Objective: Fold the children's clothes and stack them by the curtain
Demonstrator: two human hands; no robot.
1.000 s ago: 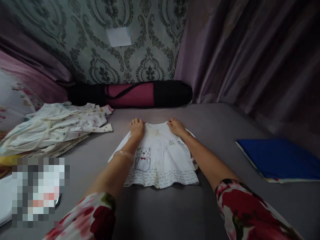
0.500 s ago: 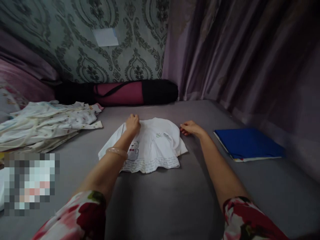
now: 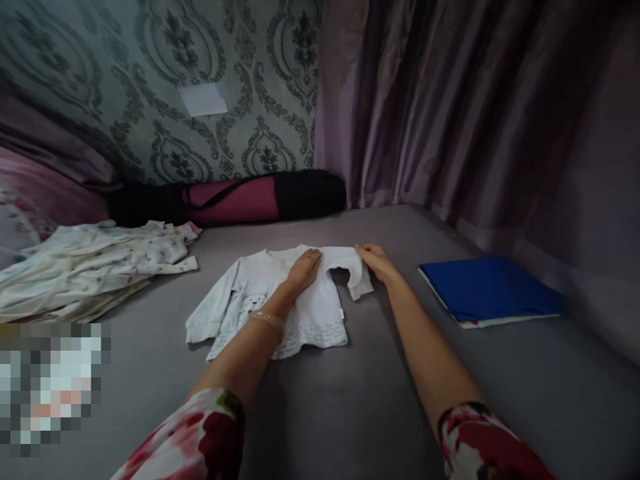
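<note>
A small white long-sleeved shirt with a bear print lies spread on the grey sheet, its printed hem toward me. My left hand rests flat on the shirt's upper part near the right shoulder, fingers stretched out. At the end of the right sleeve, my right hand pinches the fabric between thumb and fingers. That sleeve bends down in a curve, with its cuff hanging below my right hand. The other sleeve lies out to the left.
A heap of light patterned clothes lies on the left. To the right is a folded blue cloth. A long black and magenta bag lies along the wall, beside purple curtains. The lower left is pixelated.
My left hand has moved right across the shirt and flattened on it. The shirt is spread wider, both sleeves now showing. My right hand has taken hold of the right sleeve.
</note>
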